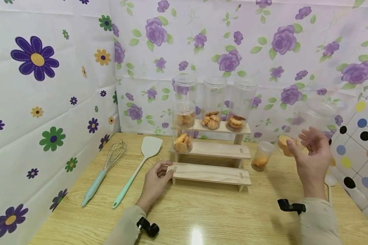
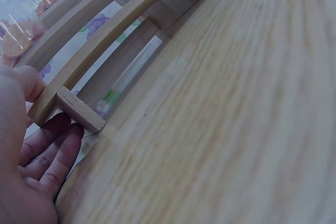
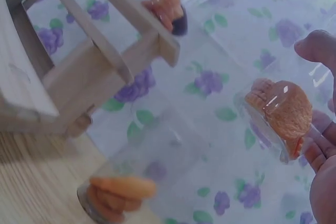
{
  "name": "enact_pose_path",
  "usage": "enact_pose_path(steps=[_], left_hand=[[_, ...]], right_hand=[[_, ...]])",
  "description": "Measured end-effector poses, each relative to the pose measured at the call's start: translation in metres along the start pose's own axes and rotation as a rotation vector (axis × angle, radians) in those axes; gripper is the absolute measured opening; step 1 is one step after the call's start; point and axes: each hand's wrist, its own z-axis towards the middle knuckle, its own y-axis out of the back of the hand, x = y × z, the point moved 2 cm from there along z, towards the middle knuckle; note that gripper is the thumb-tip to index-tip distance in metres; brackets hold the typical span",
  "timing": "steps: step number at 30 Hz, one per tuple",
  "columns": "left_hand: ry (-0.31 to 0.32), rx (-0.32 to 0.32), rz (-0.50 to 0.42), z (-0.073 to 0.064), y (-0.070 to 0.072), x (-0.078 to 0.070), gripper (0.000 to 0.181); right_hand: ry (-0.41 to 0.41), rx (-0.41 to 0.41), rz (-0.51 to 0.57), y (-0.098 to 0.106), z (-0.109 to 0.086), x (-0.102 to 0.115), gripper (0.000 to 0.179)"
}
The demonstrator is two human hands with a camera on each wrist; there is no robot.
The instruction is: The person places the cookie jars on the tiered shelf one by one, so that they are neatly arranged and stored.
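Note:
My left hand point(image 1: 157, 177) grips the left end of the lowest step of a three-tier wooden rack point(image 1: 211, 173). In the left wrist view its thumb lies by the board point(image 2: 86, 61), with fingers under the end beside the short leg. Up and right of the rack, my right hand point(image 1: 314, 160) holds a clear jar point(image 1: 319, 109) tilted above the table, round cookies point(image 3: 289, 111) at its bottom. Below and left of it, another clear jar point(image 1: 265, 148) with a few cookies stands on the table, close to the rack's right end.
Three tall clear jars point(image 1: 214, 98) with cookies stand on the top tier; another jar point(image 1: 183, 124) is at the left of the middle tier. A whisk point(image 1: 105, 170) and a spatula point(image 1: 138, 170) lie left. A white spoon point(image 1: 330, 180) lies right. Patterned cloth point(image 1: 202, 20) hangs behind.

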Motion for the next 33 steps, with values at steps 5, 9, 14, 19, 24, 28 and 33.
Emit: enact_pose_path(steps=[5, 9, 14, 19, 24, 28, 33], left_hand=[[0.008, 0.004, 0.011, 0.002, -0.001, 0.001, 0.026], [0.007, 0.009, 0.017, 0.003, -0.002, 0.0, 0.025], [-0.006, 0.012, 0.012, 0.003, -0.002, -0.003, 0.025], [-0.009, 0.012, 0.009, 0.004, -0.002, -0.002, 0.025], [-0.003, 0.013, 0.01, 0.003, -0.002, -0.001, 0.025], [0.005, 0.011, 0.013, 0.002, -0.001, 0.001, 0.026], [0.011, 0.007, 0.021, 0.002, 0.001, 0.003, 0.025]], right_hand=[[0.039, 0.074, 0.038, -0.016, 0.001, 0.018, 0.066], [0.076, 0.122, 0.051, -0.024, 0.001, 0.031, 0.059], [0.1, 0.188, 0.0, -0.034, -0.004, 0.042, 0.058], [0.088, 0.263, -0.083, -0.046, -0.013, 0.05, 0.063], [0.079, 0.327, -0.05, -0.064, -0.021, 0.057, 0.063], [0.078, 0.395, -0.026, -0.086, -0.031, 0.06, 0.065], [0.07, 0.495, -0.072, -0.118, -0.045, 0.061, 0.068]])
